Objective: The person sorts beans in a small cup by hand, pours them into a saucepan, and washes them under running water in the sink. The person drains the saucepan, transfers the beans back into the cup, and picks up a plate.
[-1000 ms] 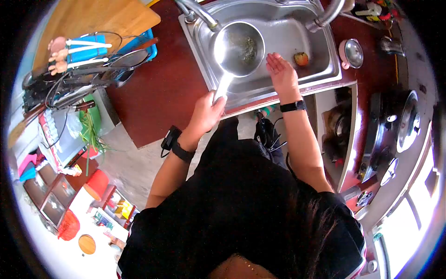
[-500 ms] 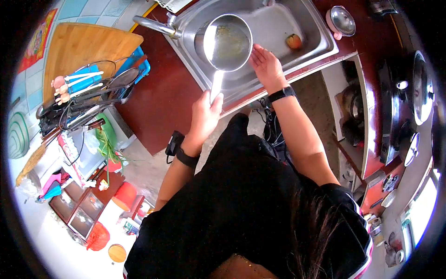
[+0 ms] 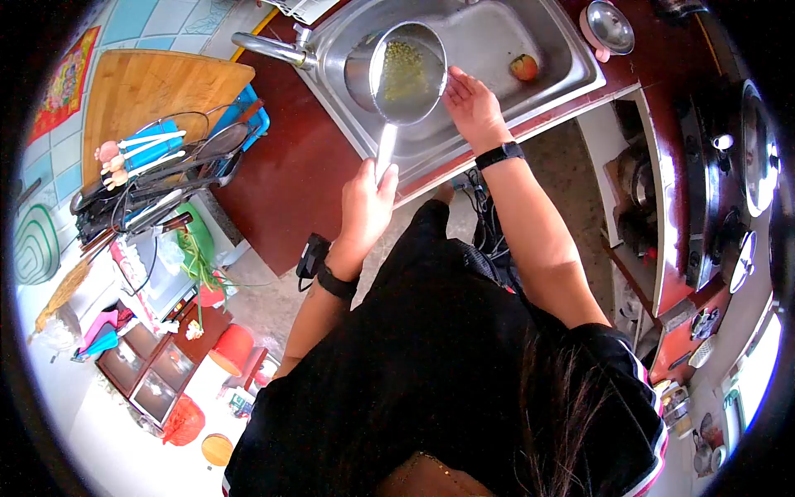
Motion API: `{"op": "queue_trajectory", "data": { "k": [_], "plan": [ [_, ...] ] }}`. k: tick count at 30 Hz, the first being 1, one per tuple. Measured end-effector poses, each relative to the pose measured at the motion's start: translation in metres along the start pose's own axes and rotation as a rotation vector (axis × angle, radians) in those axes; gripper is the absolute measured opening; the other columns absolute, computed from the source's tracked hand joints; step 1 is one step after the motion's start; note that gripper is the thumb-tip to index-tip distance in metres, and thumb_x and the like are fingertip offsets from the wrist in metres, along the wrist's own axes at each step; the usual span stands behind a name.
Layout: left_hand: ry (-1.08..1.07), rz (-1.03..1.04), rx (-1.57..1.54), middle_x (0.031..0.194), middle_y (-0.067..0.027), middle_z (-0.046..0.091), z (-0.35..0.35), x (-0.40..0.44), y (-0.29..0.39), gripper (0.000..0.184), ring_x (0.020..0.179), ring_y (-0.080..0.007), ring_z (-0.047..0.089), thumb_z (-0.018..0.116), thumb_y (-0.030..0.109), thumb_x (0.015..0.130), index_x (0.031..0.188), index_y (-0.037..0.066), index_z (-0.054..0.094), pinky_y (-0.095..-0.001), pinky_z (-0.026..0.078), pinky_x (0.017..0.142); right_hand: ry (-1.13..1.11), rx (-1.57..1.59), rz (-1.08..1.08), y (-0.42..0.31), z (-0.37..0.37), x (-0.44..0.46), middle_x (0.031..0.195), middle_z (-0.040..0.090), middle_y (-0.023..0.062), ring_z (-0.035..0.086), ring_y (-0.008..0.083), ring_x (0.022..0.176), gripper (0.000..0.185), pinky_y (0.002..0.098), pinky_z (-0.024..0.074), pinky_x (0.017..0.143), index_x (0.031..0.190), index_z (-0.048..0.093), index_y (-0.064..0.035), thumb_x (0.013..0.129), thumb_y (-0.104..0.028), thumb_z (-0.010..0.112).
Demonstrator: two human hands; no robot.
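Note:
My left hand [image 3: 367, 203] is closed round the pale handle of a metal saucepan [image 3: 359, 79], which is held over the left basin of the sink [image 3: 546, 99]. The pan is tilted, and small yellow-green grains [image 3: 403, 70] lie in cloudy water inside it. At the pan's right rim is my right hand [image 3: 474, 108], palm up with its fingers stretched out. Whether its fingertips touch the rim, I cannot tell. A red and yellow piece of fruit or vegetable [image 3: 522, 68] lies in the right basin.
The tap [image 3: 273, 47] reaches in from the left of the sink. A wooden cutting board [image 3: 157, 99] and a rack of utensils [image 3: 186, 161] stand on the left counter. A pink pot with a lid [image 3: 609, 29] sits right of the sink. Lidded pans [image 3: 758, 153] are farther right.
The saucepan has tipped a little, so the grains show more clearly, gathered toward its far side. Both hands keep nearly the same places.

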State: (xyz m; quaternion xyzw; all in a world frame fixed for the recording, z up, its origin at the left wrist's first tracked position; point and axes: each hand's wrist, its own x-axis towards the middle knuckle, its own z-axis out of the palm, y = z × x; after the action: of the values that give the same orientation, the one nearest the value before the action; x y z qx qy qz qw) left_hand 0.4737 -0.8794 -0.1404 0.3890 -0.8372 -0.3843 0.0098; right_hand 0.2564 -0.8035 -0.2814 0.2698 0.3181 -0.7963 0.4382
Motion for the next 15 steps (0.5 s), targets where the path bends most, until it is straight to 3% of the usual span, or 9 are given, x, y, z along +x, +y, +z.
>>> {"op": "queue_trajectory", "data": {
  "k": [9,15],
  "plan": [
    [-0.001,-0.012,0.047,0.075,-0.0258,0.065,-0.002,0.002,-0.003,0.029,0.072,-0.0458,0.065,0.064,0.027,0.096,0.089,-0.001,0.057,-0.0525,0.050,0.060,-0.036,0.058,0.008,0.007,-0.006,0.016,0.100,0.068,0.0075,0.062,0.0201,0.093,0.023,0.0328,0.0505,0.083,0.112,0.065,0.0003,0.101,-0.015,0.053],
    [-0.005,-0.011,0.047,0.072,-0.0241,0.066,-0.002,0.003,-0.005,0.029,0.069,-0.0439,0.067,0.064,0.027,0.096,0.089,0.000,0.057,-0.0510,0.051,0.060,-0.080,0.031,0.018,0.011,-0.015,0.028,0.099,0.068,0.0077,0.062,0.0201,0.092,0.024,0.0321,0.0505,0.082,0.110,0.065,0.0021,0.102,-0.013,0.049]
  ]
}}
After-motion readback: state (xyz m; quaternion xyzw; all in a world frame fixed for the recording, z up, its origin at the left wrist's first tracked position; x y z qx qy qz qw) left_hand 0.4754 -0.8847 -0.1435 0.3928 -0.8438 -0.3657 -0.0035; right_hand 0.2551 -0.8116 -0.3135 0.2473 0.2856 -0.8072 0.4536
